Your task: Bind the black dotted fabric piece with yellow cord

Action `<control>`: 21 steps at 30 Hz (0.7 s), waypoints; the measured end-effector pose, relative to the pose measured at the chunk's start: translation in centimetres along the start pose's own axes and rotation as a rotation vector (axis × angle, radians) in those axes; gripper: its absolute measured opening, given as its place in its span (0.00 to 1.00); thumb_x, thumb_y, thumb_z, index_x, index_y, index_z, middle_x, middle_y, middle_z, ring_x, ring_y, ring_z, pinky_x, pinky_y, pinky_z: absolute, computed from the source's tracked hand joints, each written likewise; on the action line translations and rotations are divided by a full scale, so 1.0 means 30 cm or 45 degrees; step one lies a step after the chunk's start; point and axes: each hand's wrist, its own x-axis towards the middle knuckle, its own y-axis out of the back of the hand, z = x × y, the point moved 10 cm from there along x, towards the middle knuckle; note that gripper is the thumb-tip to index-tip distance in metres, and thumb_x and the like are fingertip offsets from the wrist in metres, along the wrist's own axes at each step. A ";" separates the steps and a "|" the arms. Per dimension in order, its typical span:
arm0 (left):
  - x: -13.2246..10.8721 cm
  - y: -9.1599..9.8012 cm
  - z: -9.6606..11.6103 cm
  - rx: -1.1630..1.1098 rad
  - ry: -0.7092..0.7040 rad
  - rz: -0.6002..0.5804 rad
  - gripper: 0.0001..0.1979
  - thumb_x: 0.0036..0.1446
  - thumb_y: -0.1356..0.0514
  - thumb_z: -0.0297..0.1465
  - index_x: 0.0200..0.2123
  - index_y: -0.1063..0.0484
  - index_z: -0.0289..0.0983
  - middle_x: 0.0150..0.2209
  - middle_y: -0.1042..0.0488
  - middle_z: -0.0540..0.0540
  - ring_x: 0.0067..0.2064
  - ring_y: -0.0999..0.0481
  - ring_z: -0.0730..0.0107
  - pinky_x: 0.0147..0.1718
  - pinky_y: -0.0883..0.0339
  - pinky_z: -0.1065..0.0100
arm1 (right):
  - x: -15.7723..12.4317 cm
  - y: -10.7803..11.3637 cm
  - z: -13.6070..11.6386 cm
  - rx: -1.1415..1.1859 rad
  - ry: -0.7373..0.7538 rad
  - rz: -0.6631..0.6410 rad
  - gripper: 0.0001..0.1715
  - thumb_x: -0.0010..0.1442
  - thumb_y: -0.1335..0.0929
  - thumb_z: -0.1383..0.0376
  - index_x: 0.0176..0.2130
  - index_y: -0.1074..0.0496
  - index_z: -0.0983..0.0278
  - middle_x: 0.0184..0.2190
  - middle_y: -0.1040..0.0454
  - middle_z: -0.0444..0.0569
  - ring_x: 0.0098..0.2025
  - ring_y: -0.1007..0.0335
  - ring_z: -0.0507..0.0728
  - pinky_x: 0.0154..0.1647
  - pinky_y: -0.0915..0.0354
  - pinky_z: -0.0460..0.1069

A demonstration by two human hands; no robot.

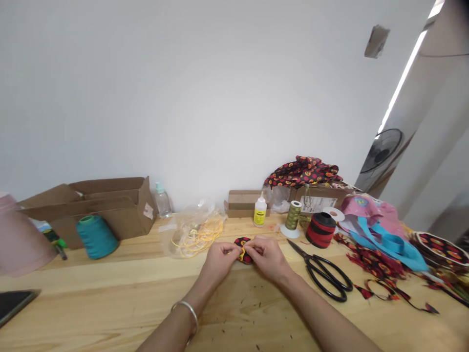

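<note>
Between my two hands sits a small rounded piece of black-and-red patterned fabric (242,241) with yellow cord (242,253) across its front. My left hand (222,261) pinches the cord and the fabric's left side between thumb and forefinger. From the right, my right hand (268,256) pinches the cord near the fabric's middle; the fingertips of both hands almost meet. The fabric's lower part is partly hidden by the fingers. Black-handled scissors (322,274) lie to the right of my right hand, blades pointing up and left.
Behind stand a glue bottle (260,211), an olive thread spool (293,215) and a red-and-black roll (320,230). A plastic bag with yellow cord (200,234) lies left of centre. Further left are a teal thread cone (96,238) and a cardboard box (137,205). Fabric scraps (377,261) cover the right.
</note>
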 end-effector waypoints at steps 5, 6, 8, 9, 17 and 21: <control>-0.003 0.003 -0.001 0.033 -0.017 0.016 0.11 0.41 0.43 0.33 0.24 0.26 0.31 0.20 0.27 0.48 0.22 0.32 0.72 0.22 0.41 0.74 | 0.004 -0.012 0.074 0.150 -0.208 0.035 0.11 0.48 0.38 0.65 0.24 0.27 0.67 0.18 0.31 0.44 0.20 0.39 0.49 0.19 0.45 0.42; -0.003 0.002 -0.005 0.003 0.002 0.014 0.11 0.40 0.43 0.33 0.25 0.26 0.31 0.20 0.27 0.47 0.23 0.31 0.71 0.22 0.41 0.74 | 0.003 -0.015 0.085 0.198 -0.250 0.037 0.11 0.47 0.37 0.65 0.23 0.28 0.67 0.17 0.32 0.44 0.20 0.40 0.48 0.18 0.45 0.41; -0.004 -0.003 -0.005 -0.082 0.024 0.003 0.11 0.39 0.42 0.32 0.26 0.26 0.31 0.22 0.26 0.46 0.24 0.30 0.71 0.23 0.39 0.74 | -0.001 -0.023 0.103 0.325 -0.334 0.034 0.10 0.46 0.37 0.65 0.23 0.28 0.68 0.17 0.32 0.44 0.19 0.40 0.48 0.17 0.45 0.41; -0.005 -0.009 -0.002 -0.125 0.029 -0.015 0.10 0.39 0.41 0.32 0.26 0.26 0.32 0.23 0.25 0.46 0.25 0.29 0.70 0.24 0.39 0.74 | -0.003 -0.028 0.110 0.389 -0.371 0.030 0.10 0.46 0.37 0.65 0.23 0.28 0.68 0.17 0.32 0.44 0.19 0.40 0.48 0.17 0.44 0.41; -0.008 -0.030 -0.004 -0.275 0.111 -0.055 0.08 0.37 0.39 0.32 0.22 0.28 0.32 0.21 0.25 0.47 0.23 0.28 0.71 0.23 0.37 0.73 | -0.004 -0.016 0.125 0.501 -0.408 0.109 0.09 0.44 0.36 0.65 0.21 0.29 0.68 0.19 0.30 0.45 0.21 0.36 0.50 0.21 0.39 0.43; -0.008 -0.036 0.000 -0.302 0.131 -0.071 0.07 0.37 0.39 0.31 0.22 0.28 0.32 0.20 0.25 0.48 0.22 0.29 0.72 0.22 0.37 0.74 | -0.005 -0.009 0.129 0.492 -0.423 0.139 0.09 0.44 0.36 0.66 0.21 0.29 0.68 0.19 0.29 0.47 0.21 0.35 0.51 0.20 0.39 0.43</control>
